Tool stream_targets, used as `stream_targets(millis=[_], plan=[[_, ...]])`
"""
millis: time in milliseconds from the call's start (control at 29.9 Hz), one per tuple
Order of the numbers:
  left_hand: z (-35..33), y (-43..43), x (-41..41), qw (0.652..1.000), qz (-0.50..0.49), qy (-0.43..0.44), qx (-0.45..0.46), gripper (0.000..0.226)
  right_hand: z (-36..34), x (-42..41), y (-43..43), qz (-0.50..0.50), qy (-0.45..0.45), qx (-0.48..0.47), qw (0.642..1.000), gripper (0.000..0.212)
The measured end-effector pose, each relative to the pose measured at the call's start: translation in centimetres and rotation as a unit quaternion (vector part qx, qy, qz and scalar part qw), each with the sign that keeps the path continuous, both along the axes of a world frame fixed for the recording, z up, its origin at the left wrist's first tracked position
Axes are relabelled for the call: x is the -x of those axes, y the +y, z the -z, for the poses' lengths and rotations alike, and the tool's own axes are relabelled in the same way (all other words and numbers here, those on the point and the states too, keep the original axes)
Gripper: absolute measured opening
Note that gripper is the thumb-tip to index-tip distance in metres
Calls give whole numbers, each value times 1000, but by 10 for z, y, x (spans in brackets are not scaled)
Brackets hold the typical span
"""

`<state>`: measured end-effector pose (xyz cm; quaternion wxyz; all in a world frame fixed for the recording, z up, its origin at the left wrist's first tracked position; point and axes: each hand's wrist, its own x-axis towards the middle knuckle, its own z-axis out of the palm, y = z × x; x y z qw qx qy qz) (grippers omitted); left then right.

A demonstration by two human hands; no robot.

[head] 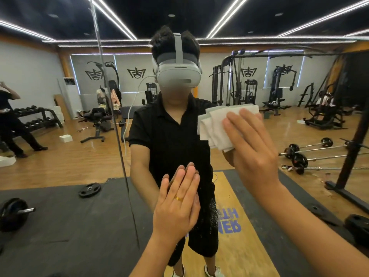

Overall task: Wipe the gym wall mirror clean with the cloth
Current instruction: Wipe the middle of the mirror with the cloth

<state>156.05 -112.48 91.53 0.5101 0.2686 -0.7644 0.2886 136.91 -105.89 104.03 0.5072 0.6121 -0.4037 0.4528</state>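
The gym wall mirror (69, 160) fills the head view and reflects me, in black clothes and a white headset. A folded white cloth (216, 124) lies flat against the glass at upper right. My right hand (253, 148) presses it there with straight, spread fingers. My left hand (177, 204), wearing a gold ring, rests flat on the mirror at lower centre, fingers straight and together, meeting its own reflection.
A vertical seam (119, 140) between mirror panels runs left of my left hand. The glass reflects weight machines, barbells (311, 154), a dumbbell rack (38, 116), black floor mats and another person (12, 120) at far left.
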Motion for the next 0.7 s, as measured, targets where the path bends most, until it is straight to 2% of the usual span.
stream_targets(millis=[134,234,334,468,568,635,702], plan=[[0,0,0,1000,7,-4,-5,50,4,-1,-6,10,11,14,1000,48],[-1,0,-1,1000,9,-5,-5,49,-27,-6,-15,-1,12,51,999,32],[1,0,-2,1000,11,-6,-3,48,-53,-19,-22,-10,-19,76,997,27],[2,-2,-2,1000,6,-7,8,51,-20,-30,-17,-27,-46,39,998,29],[0,-1,-2,1000,0,-14,26,53,16,-18,-4,11,20,10,1000,32],[-1,-1,-2,999,-3,-15,32,54,7,-7,0,32,77,8,996,31],[1,-2,-3,1000,-1,-12,28,55,-18,-2,-1,42,92,27,994,26]])
